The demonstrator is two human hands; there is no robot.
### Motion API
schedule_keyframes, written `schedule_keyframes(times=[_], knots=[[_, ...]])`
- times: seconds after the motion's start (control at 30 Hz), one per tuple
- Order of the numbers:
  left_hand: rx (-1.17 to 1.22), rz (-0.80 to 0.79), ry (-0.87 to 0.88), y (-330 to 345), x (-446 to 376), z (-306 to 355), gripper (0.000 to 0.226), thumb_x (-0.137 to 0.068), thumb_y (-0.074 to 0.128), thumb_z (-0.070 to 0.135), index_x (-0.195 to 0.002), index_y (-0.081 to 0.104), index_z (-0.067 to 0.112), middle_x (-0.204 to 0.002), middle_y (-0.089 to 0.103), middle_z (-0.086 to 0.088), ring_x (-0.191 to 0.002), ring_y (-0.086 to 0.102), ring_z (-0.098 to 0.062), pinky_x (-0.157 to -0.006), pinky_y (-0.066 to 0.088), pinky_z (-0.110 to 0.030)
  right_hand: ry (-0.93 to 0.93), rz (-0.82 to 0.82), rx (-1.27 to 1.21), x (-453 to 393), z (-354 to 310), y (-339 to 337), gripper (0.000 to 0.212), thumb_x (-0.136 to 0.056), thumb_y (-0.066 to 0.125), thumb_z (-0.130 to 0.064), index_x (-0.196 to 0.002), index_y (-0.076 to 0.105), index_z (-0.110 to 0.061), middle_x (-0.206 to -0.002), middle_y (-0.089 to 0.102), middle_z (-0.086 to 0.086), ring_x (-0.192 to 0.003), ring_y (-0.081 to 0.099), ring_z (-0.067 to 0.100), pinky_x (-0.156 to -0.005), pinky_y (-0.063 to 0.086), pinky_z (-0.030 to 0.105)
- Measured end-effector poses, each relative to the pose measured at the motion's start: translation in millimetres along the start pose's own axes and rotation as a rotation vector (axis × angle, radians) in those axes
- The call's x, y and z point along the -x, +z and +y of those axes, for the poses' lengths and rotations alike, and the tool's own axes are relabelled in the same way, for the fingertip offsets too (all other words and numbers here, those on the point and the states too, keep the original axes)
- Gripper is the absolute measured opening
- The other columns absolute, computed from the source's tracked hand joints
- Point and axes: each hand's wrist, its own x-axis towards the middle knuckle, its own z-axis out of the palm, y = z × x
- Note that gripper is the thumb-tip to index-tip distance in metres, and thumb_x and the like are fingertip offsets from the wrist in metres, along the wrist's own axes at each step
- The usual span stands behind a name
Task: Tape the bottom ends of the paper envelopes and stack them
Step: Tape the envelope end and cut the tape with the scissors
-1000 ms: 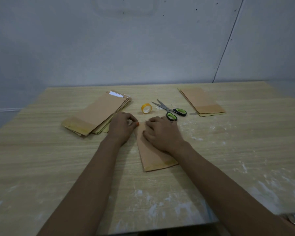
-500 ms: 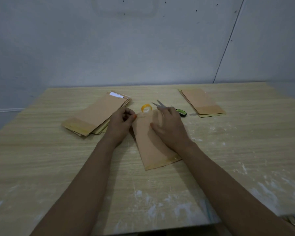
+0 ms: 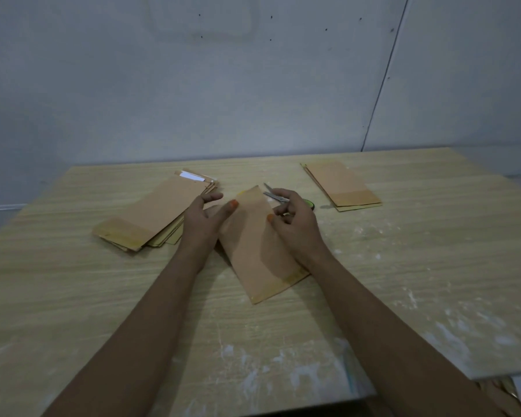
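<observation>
Envelope in hand: a brown paper envelope (image 3: 257,242) lies mid-desk, its far end lifted off the surface, its near end on the wood with a glossy strip of tape across it; that taped edge suggests it is ready to go onto a pile.
Left hand: the left hand (image 3: 203,219) holds the envelope's left edge, thumb on top near the raised end, the other fingers (image 3: 212,197) spread straight and apart beyond it, probably to steady the sheet while it is lifted.
Right hand: the right hand (image 3: 295,224) has its fingers curled, thumb pressing the envelope's right edge; whether the fingers wrap under the paper I cannot tell.
Left pile: a fanned stack of envelopes (image 3: 155,213) sits just beside the left hand, taped ends toward the person, likely the finished stack.
Right pile: a smaller stack (image 3: 342,185) lies well apart, on the far right.
In the way: scissors (image 3: 275,196) lie just behind the raised end, partly hidden by the right hand.
Surface: the desk (image 3: 433,266) is pale wood with white smears toward its near edge.
</observation>
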Motion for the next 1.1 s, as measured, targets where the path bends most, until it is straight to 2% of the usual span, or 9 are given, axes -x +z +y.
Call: schedule_keyframes(times=[0.17,0.27,0.33,0.47,0.57,0.73,0.87,0.97,1.1], knots=[[0.040,-0.048,-0.062,3.1,3.3,3.2,0.047,-0.066,0.089,0.027,-0.106,0.064,0.023,-0.077,0.065,-0.013,-0.062,0.060,-0.016,-0.058,0.047,-0.027,0.088,-0.040,-0.146,-0.5,-1.6,3.2,0.046,-0.084,0.073,-0.003,-0.127,0.060,-0.014,-0.083,0.064,0.003,-0.075,0.061,0.015,-0.066,0.051,0.026],[0.060,-0.125,-0.051,8.1,9.6,7.0,0.039,-0.074,0.085,0.012,-0.105,0.061,0.019,-0.071,0.069,-0.009,-0.059,0.064,-0.017,-0.056,0.051,-0.025,0.129,-0.055,-0.258,-2.1,-1.5,5.9,0.048,-0.079,0.080,-0.011,-0.123,0.062,-0.015,-0.088,0.068,0.020,-0.081,0.064,0.022,-0.074,0.054,0.036],[0.024,-0.168,-0.027,12.3,14.2,8.3,0.039,-0.075,0.085,0.012,-0.104,0.060,0.019,-0.066,0.067,-0.004,-0.059,0.062,-0.016,-0.053,0.049,-0.022,0.136,-0.064,-0.251,-2.9,0.7,6.2,0.045,-0.077,0.082,-0.013,-0.118,0.065,-0.018,-0.085,0.066,0.022,-0.077,0.061,0.021,-0.073,0.053,0.035],[-0.014,-0.206,-0.002,15.7,16.5,7.1,0.040,-0.076,0.084,0.009,-0.105,0.058,0.014,-0.054,0.062,0.009,-0.049,0.055,-0.004,-0.048,0.044,-0.017,0.146,-0.073,-0.211,-3.8,4.4,2.6,0.043,-0.076,0.083,-0.012,-0.115,0.068,-0.020,-0.071,0.051,0.009,-0.068,0.045,0.022,-0.063,0.043,0.031],[-0.032,-0.251,0.011,11.5,15.0,6.2,0.046,-0.074,0.086,0.012,-0.114,0.061,0.011,-0.066,0.069,0.003,-0.059,0.062,-0.009,-0.055,0.049,-0.021,0.160,-0.070,-0.195,-6.0,6.3,2.5,0.045,-0.076,0.082,-0.009,-0.117,0.067,-0.021,-0.069,0.041,0.008,-0.066,0.037,0.022,-0.062,0.035,0.032],[0.018,-0.348,-0.011,8.2,12.9,7.1,0.050,-0.080,0.078,0.008,-0.127,0.062,0.013,-0.084,0.070,-0.017,-0.073,0.065,-0.019,-0.066,0.055,-0.025,0.184,-0.084,-0.214,-6.6,4.7,3.6,0.047,-0.075,0.081,-0.008,-0.116,0.066,-0.025,-0.074,0.043,0.010,-0.070,0.038,0.023,-0.064,0.034,0.035],[0.023,-0.327,-0.001,9.7,13.6,4.4,0.049,-0.084,0.077,0.011,-0.130,0.060,0.015,-0.073,0.069,-0.004,-0.065,0.063,-0.010,-0.061,0.052,-0.021,0.169,-0.059,-0.229,-5.4,4.9,5.3,0.048,-0.065,0.084,-0.026,-0.110,0.068,-0.029,-0.077,0.050,0.010,-0.073,0.045,0.022,-0.066,0.038,0.037],[-0.024,-0.296,0.014,8.8,10.4,1.3,0.039,-0.092,0.068,0.016,-0.130,0.059,0.019,-0.056,0.048,0.000,-0.053,0.047,-0.012,-0.050,0.041,-0.022,0.169,-0.017,-0.247,-4.5,2.5,1.5,0.044,-0.070,0.086,-0.023,-0.111,0.069,-0.024,-0.079,0.062,0.015,-0.071,0.056,0.023,-0.068,0.048,0.039],[0.097,-0.317,-0.061,10.2,10.4,3.3,0.035,-0.092,0.066,0.008,-0.125,0.060,0.017,-0.075,0.071,-0.012,-0.068,0.067,-0.019,-0.063,0.055,-0.027,0.149,0.020,-0.261,-5.8,2.0,-6.2,0.035,-0.080,0.079,-0.006,-0.108,0.067,-0.022,-0.103,0.073,0.014,-0.079,0.066,0.016,-0.072,0.056,0.034]])
